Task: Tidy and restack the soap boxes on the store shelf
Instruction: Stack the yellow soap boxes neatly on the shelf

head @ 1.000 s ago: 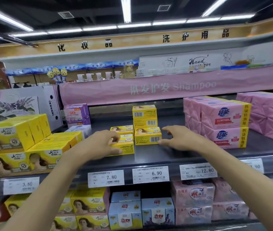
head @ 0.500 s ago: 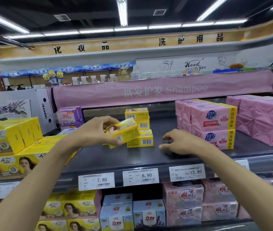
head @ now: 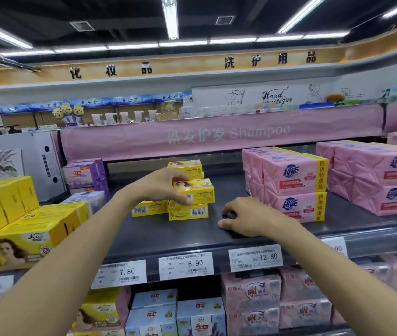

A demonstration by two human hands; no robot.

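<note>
Toppling risk: left hand [head: 163, 187] grips yellow soap box [head: 201, 190] offset atop 1 lower box [head: 187, 212]; right hand [head: 248, 219] rests empty on shelf [head: 168, 235].

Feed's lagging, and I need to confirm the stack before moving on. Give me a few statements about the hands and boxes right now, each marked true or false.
1. The left hand grips a yellow box. True.
2. That box sits atop a lower box. True.
3. The right hand holds a pink pack. False: it rests on the shelf, holding nothing.
4. The tag below the stack reads 12.80. False: it reads 6.90.
</note>
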